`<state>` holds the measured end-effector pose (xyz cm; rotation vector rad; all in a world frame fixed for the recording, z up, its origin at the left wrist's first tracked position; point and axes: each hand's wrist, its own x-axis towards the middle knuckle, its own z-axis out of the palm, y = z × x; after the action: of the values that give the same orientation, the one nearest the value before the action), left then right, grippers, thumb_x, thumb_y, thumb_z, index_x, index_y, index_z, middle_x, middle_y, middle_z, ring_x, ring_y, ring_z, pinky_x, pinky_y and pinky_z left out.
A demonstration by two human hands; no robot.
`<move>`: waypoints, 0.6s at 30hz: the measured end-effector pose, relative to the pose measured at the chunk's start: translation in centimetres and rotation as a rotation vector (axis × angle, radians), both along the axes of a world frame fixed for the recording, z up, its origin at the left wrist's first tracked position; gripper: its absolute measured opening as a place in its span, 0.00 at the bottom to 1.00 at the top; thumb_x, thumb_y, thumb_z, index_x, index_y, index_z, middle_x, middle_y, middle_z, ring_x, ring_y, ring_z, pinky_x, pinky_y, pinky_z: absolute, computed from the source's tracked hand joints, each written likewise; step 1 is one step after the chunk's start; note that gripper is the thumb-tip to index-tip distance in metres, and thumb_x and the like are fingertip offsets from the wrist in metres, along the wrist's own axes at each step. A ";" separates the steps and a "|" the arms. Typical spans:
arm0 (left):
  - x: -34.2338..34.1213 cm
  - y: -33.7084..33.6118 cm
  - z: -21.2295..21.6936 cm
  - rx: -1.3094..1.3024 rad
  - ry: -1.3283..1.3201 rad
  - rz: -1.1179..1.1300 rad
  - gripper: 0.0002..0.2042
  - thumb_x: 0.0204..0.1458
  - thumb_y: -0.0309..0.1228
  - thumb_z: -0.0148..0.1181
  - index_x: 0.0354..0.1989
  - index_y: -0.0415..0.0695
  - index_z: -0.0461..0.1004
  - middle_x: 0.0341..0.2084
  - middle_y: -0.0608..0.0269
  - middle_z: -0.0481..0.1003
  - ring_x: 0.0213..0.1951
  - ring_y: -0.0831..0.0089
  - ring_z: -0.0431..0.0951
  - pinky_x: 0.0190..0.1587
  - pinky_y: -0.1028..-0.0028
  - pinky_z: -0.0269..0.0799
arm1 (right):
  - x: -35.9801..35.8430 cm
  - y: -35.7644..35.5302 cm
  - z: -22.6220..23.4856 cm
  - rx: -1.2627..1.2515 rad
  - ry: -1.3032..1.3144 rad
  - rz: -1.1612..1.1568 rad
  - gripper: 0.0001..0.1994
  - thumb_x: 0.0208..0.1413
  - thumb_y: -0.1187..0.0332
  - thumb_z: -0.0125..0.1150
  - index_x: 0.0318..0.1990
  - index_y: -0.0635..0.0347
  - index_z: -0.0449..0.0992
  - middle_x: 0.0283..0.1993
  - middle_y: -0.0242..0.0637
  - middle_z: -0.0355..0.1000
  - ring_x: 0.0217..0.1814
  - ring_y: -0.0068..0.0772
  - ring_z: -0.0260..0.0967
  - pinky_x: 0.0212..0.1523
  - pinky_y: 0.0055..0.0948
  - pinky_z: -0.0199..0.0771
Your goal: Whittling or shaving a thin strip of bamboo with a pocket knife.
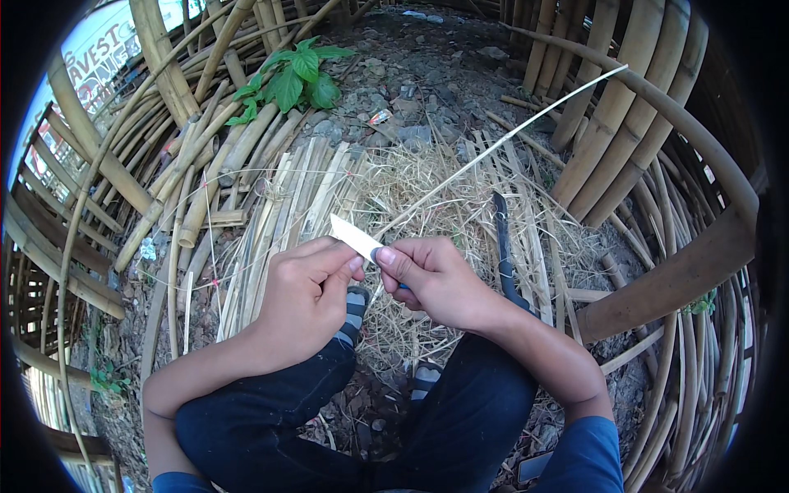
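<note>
My left hand (308, 283) is closed, with thumb and forefinger pinched at the near end of a thin pale bamboo strip (501, 141). From there the strip slants up and away to the far right. My right hand (431, 275) is closed round a knife, its thumb pressed at the base of the broad, bright knife blade (355, 238). The blade points left, over the left fingertips, and crosses in front of the strip. Most of the knife's handle is hidden in the right hand; a bit of blue shows below the fingers.
Pale shavings (419, 185) cover the ground ahead, with split bamboo slats (283, 205) on their left. A long dark tool (502, 234) lies right of the shavings. Thick bamboo poles (629, 107) stand at the right. A leafy plant (292, 76) grows at far left.
</note>
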<state>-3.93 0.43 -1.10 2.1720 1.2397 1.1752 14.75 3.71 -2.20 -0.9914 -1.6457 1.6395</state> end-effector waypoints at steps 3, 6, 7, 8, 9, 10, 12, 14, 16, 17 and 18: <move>0.0 0.1 -0.1 0.007 -0.010 0.007 0.08 0.52 0.18 0.52 0.38 0.34 0.76 0.23 0.55 0.74 0.21 0.71 0.74 0.24 0.75 0.66 | 0.0 0.0 0.2 0.026 0.004 -0.024 0.19 0.63 0.61 0.50 0.23 0.63 0.72 0.18 0.26 0.64 0.19 0.15 0.56 0.21 0.21 0.58; 0.1 -0.1 0.1 0.005 -0.041 0.044 0.09 0.53 0.18 0.52 0.40 0.33 0.76 0.23 0.55 0.75 0.22 0.72 0.74 0.24 0.75 0.66 | 0.3 -0.2 0.6 0.049 -0.023 -0.092 0.19 0.64 0.61 0.50 0.23 0.62 0.72 0.18 0.26 0.64 0.19 0.15 0.56 0.21 0.20 0.57; 0.0 -0.1 0.1 0.004 -0.039 0.045 0.09 0.53 0.18 0.52 0.40 0.33 0.76 0.23 0.55 0.75 0.22 0.72 0.74 0.24 0.75 0.66 | 0.6 0.1 0.5 0.048 -0.021 -0.090 0.19 0.64 0.61 0.50 0.23 0.62 0.72 0.18 0.26 0.64 0.19 0.15 0.56 0.21 0.20 0.57; -0.1 -0.1 0.1 0.008 -0.065 0.065 0.10 0.53 0.17 0.52 0.42 0.33 0.75 0.23 0.55 0.75 0.22 0.73 0.74 0.24 0.75 0.66 | 1.2 0.5 0.4 0.029 -0.027 -0.105 0.19 0.63 0.61 0.50 0.23 0.62 0.71 0.18 0.26 0.64 0.19 0.14 0.56 0.21 0.20 0.56; -0.1 -0.1 0.1 0.011 -0.091 0.084 0.10 0.53 0.17 0.52 0.43 0.32 0.75 0.24 0.55 0.75 0.22 0.74 0.74 0.24 0.76 0.66 | 1.7 0.7 0.4 0.010 -0.034 -0.120 0.19 0.63 0.61 0.50 0.23 0.62 0.71 0.18 0.26 0.63 0.19 0.14 0.55 0.20 0.19 0.55; -0.2 -0.1 0.1 0.012 -0.093 0.081 0.10 0.53 0.17 0.52 0.43 0.32 0.75 0.24 0.55 0.75 0.22 0.74 0.74 0.24 0.76 0.66 | 1.9 0.7 0.5 0.011 -0.036 -0.123 0.19 0.63 0.61 0.50 0.23 0.62 0.71 0.18 0.26 0.63 0.19 0.14 0.55 0.20 0.19 0.55; -0.5 -0.1 0.1 0.004 -0.061 0.064 0.11 0.53 0.18 0.52 0.44 0.32 0.75 0.24 0.55 0.75 0.22 0.75 0.73 0.24 0.76 0.66 | 2.2 0.7 0.3 0.012 0.018 -0.182 0.18 0.64 0.61 0.49 0.23 0.63 0.71 0.17 0.26 0.63 0.17 0.13 0.53 0.19 0.18 0.52; -1.1 -0.2 0.4 -0.036 -0.054 0.082 0.11 0.53 0.18 0.52 0.44 0.32 0.75 0.24 0.55 0.75 0.22 0.75 0.73 0.25 0.77 0.66 | 3.1 1.2 0.6 0.006 0.055 -0.206 0.18 0.65 0.60 0.47 0.24 0.61 0.68 0.15 0.24 0.57 0.15 0.13 0.47 0.16 0.18 0.46; -1.3 -0.2 0.5 -0.073 -0.048 0.099 0.11 0.53 0.18 0.52 0.44 0.33 0.75 0.24 0.55 0.75 0.22 0.76 0.72 0.25 0.77 0.66 | 3.9 1.5 0.7 -0.064 0.106 -0.243 0.19 0.65 0.59 0.46 0.24 0.60 0.68 0.15 0.24 0.56 0.14 0.13 0.46 0.16 0.17 0.46; -1.2 -0.2 0.3 -0.069 -0.050 0.084 0.11 0.53 0.19 0.52 0.45 0.33 0.75 0.23 0.56 0.75 0.22 0.76 0.72 0.25 0.77 0.66 | 3.8 1.4 0.4 -0.070 0.125 -0.253 0.19 0.66 0.59 0.45 0.24 0.60 0.67 0.15 0.24 0.57 0.14 0.13 0.46 0.15 0.17 0.46; -1.1 -0.2 0.2 -0.065 -0.051 0.068 0.11 0.54 0.19 0.52 0.45 0.33 0.75 0.23 0.56 0.75 0.22 0.76 0.72 0.25 0.77 0.66 | 3.6 1.3 0.4 -0.070 0.123 -0.253 0.19 0.66 0.59 0.45 0.24 0.60 0.67 0.15 0.24 0.57 0.14 0.13 0.46 0.15 0.17 0.46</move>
<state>-5.07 0.24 -0.92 2.0551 1.3203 1.1928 18.38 4.99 -1.76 -1.0631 -1.3321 1.5625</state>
